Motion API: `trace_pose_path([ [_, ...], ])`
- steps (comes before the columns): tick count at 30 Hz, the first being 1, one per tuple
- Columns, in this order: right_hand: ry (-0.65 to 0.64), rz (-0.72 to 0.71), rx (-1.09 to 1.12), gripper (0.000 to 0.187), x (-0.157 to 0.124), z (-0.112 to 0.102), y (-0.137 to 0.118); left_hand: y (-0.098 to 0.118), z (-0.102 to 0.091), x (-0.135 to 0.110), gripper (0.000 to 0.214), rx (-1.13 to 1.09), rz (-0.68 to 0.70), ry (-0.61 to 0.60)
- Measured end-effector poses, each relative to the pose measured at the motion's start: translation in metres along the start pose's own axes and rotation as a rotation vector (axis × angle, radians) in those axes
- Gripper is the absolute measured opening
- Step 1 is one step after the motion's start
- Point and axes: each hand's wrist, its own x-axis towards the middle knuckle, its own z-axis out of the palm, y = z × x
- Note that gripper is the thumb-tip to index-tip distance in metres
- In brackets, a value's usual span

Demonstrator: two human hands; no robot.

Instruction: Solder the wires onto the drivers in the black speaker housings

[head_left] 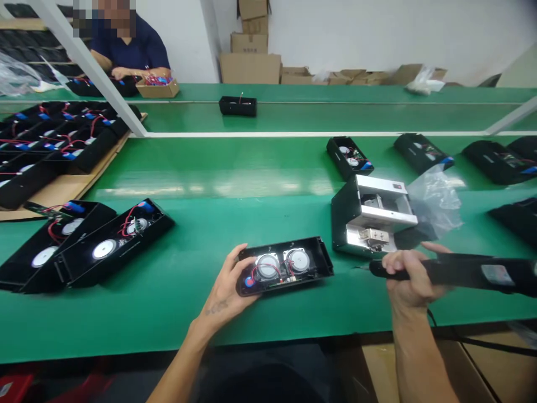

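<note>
A black open speaker housing (285, 267) with two round silver drivers and red wires lies on the green bench in front of me. My left hand (226, 288) grips its left end, thumb on top by a blue part. My right hand (409, 277) is closed around a black electric screwdriver (461, 273) held level, its tip pointing left just right of the housing. Behind the tip stands a metal screw feeder box (369, 215).
Two open housings (104, 243) lie at the left, and more sit stacked on cardboard (50, 140) farther back. Other housings (350, 157) line the right side, beside a plastic bag (436, 196). A person in blue (130, 47) works at the far bench. Cartons (250, 56) stand against the wall.
</note>
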Motion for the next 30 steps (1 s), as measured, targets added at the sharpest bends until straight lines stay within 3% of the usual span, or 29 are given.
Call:
trace_pose_path([
  [3,-0.008,0.025,0.022,0.041,0.000,-0.003,-0.011,-0.013,-0.004,0.011,0.067,-0.007,0.020,0.039],
  [5,-0.007,0.051,0.062,0.038,0.001,-0.005,-0.023,-0.030,-0.006,0.037,0.068,-0.011,0.028,0.068],
  [7,-0.001,0.078,0.113,0.035,0.001,-0.004,-0.037,-0.046,-0.007,0.081,0.064,-0.019,0.011,0.140],
  [9,0.009,0.097,0.158,0.032,-0.001,-0.002,-0.050,-0.055,-0.006,0.138,0.057,-0.035,-0.078,0.297],
  [12,0.016,0.112,0.209,0.032,-0.006,0.001,-0.067,-0.048,-0.005,0.214,0.051,-0.086,-0.268,0.499],
  [15,0.001,0.105,0.258,0.032,-0.012,0.004,-0.076,-0.021,0.000,0.248,0.053,-0.142,-0.274,0.520],
  [17,-0.003,0.110,0.299,0.030,-0.016,0.007,-0.079,0.005,0.013,0.241,0.046,-0.196,-0.215,0.446],
  [19,0.002,0.132,0.344,0.027,-0.019,0.013,-0.080,0.035,0.034,0.216,0.033,-0.267,-0.123,0.266],
  [22,0.005,0.185,0.416,0.025,-0.022,0.023,-0.081,0.075,0.070,0.163,0.035,-0.409,0.002,-0.164],
  [23,0.002,0.203,0.433,0.025,-0.022,0.024,-0.082,0.085,0.080,0.149,0.042,-0.554,-0.003,-0.448],
  [24,0.001,0.217,0.443,0.025,-0.021,0.024,-0.083,0.092,0.087,0.138,0.044,-0.621,-0.023,-0.637],
  [26,0.011,0.237,0.430,0.025,-0.016,0.018,-0.086,0.099,0.097,0.129,0.049,-0.681,-0.057,-0.870],
  [28,0.050,0.249,0.356,0.028,-0.009,0.007,-0.086,0.101,0.099,0.141,0.048,-0.630,-0.056,-0.833],
  [30,0.116,0.256,0.217,0.034,-0.003,-0.006,-0.082,0.107,0.100,0.169,0.042,-0.581,-0.018,-0.674],
])
